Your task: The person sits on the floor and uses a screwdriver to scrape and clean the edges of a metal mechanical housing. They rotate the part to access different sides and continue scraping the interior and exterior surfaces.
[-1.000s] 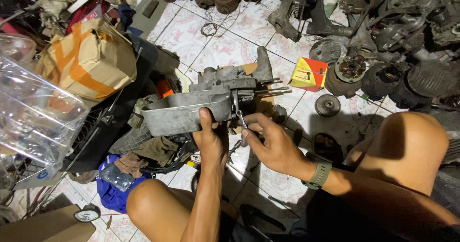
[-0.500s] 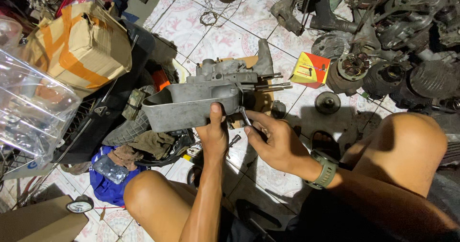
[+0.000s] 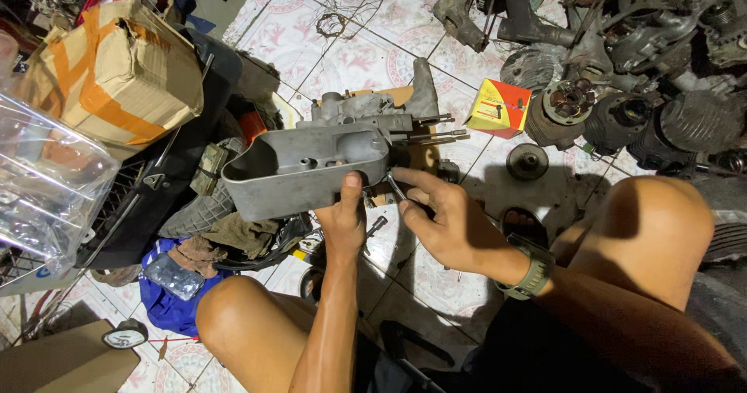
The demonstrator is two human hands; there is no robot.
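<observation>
— Between the earlier picture and this one, has anything shifted?

— Little. Both hands keep their places; the view has slid so the cardboard box sits nearer the upper left corner.

— Nearest first, then.

— Two bare knees frame the bottom. Above them the left hand is closed on the lower right edge of the grey engine casing, thumb pressed up against its wall. The right hand, a watch on its wrist, pinches a thin metal tool between its fingertips, just beside the casing's right end.

— How does the casing lie?

— Its long axis runs left to right, hollow side towards the person, raised off the tiled floor. Studs jut from its right end, so the right hand is the nearer to them.

— And beyond?

— A yellow and red carton, then engine cylinders piled at the upper right.
</observation>
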